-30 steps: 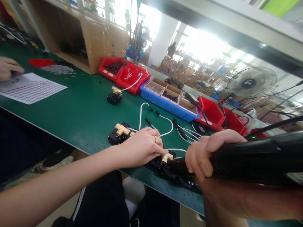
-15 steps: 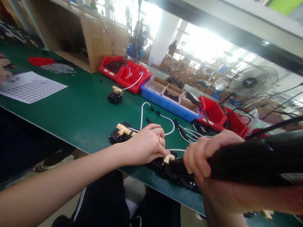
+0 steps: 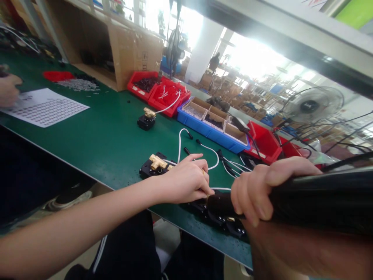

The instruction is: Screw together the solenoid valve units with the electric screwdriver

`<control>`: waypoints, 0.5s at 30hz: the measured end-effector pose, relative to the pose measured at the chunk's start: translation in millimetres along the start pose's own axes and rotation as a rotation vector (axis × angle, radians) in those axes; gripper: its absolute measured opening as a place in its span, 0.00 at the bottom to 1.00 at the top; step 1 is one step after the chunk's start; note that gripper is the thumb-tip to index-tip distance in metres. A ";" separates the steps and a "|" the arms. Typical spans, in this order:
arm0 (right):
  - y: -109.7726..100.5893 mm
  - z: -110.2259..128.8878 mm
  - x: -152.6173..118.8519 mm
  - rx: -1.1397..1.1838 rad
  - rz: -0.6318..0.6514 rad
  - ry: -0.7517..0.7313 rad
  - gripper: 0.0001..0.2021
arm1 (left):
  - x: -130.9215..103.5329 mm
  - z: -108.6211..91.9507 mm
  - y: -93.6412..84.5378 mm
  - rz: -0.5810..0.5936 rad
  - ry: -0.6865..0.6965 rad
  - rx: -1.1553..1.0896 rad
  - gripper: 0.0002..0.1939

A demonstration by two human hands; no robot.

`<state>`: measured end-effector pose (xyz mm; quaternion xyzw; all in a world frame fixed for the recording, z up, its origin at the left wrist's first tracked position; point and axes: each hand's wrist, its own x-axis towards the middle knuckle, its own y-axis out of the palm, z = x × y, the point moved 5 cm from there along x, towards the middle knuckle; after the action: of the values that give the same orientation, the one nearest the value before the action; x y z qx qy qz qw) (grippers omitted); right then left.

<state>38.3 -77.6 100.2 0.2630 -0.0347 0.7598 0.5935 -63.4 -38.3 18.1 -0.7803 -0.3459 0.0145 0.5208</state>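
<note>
My left hand (image 3: 189, 179), with a ring on one finger, is closed at a black part with brass by the table's front edge; its fingertips pinch something mostly hidden. Wrapped round a long black tool (image 3: 317, 198) is my right hand (image 3: 256, 190). The tool's narrow end covers the brass piece beside my left fingertips. Left of my left hand lies a black unit (image 3: 147, 171) with a brass tee fitting (image 3: 157, 162). More black units (image 3: 224, 223) sit below the tool's tip. White cables (image 3: 216, 153) with black connectors lie behind my hands.
Farther back stand red bins (image 3: 151, 95), a blue tray (image 3: 212, 134) with divided boxes, and another brass-topped unit (image 3: 146, 119). At left, a person's hand (image 3: 8, 89) rests by a printed sheet (image 3: 46, 107). A cardboard box (image 3: 131, 50) and a fan (image 3: 311, 105) are behind.
The black tool has moved left onto the brass piece by my left fingertips, covering it. The whole view has shifted slightly. The other person's hand has moved a little.
</note>
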 end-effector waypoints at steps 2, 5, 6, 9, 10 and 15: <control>9.4 4.4 2.8 -0.010 0.036 -0.076 0.18 | 4.0 -4.5 -0.3 0.016 -0.004 -0.015 0.07; 14.5 5.5 5.2 -0.019 0.041 -0.085 0.20 | 8.8 -9.9 -0.5 0.033 -0.009 -0.030 0.08; 14.1 5.4 5.3 -0.024 0.035 -0.077 0.20 | 9.8 -11.1 -0.7 0.036 -0.013 -0.032 0.08; 11.2 6.1 4.0 -0.062 0.022 -0.068 0.19 | 11.2 -12.9 -1.2 0.046 -0.027 -0.032 0.08; 10.7 6.6 3.5 -0.079 0.018 -0.074 0.19 | 11.2 -13.1 -1.1 0.052 -0.031 -0.032 0.08; 13.7 4.5 3.1 -0.095 0.012 -0.072 0.21 | 11.4 -13.0 0.2 0.047 -0.023 -0.034 0.09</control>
<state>26.8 -80.5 109.0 0.2616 -0.0939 0.7509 0.5990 -49.7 -42.4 27.8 -0.7968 -0.3336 0.0299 0.5029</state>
